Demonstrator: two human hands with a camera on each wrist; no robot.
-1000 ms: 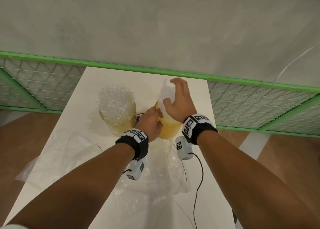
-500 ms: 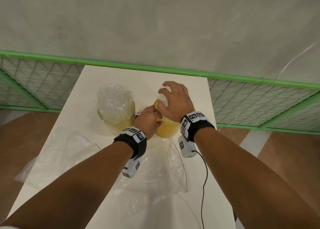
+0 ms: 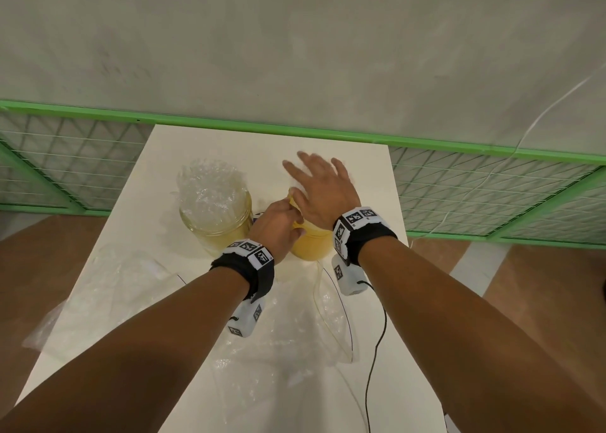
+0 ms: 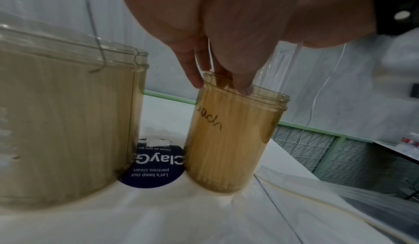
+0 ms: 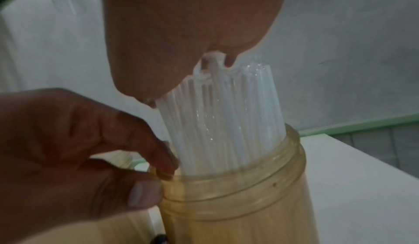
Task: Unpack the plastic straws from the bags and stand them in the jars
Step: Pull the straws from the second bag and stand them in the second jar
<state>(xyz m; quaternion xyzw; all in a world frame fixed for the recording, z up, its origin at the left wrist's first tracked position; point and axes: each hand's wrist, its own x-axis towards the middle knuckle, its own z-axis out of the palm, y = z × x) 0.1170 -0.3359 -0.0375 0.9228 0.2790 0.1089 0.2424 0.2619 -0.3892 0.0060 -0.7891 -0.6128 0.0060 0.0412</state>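
A small amber jar [image 3: 311, 247] stands on the white table [image 3: 203, 144], mostly hidden by both hands. Clear straws [image 5: 226, 126] stand bunched in it, their tops above its rim. My left hand [image 3: 278, 222] pinches the jar's rim [image 4: 226, 90] between thumb and fingers. My right hand [image 3: 323, 193] lies over the jar with fingers spread straight, and its palm [image 5: 181, 32] presses on the straw tops. To the left stands a wider jar [image 3: 214, 222], packed with clear straws [image 3: 210, 190].
Empty clear plastic bags [image 3: 131, 278] lie crumpled on the near half of the table, another [image 3: 311, 327] under my wrists. A black cable [image 3: 377, 350] trails off the right wrist. A round blue sticker [image 4: 154, 167] lies between the jars. A green mesh fence [image 3: 492, 186] runs behind.
My right hand came down with the straw bunch and went from curled over it to flat with fingers spread. The left hand kept its hold on the jar rim.
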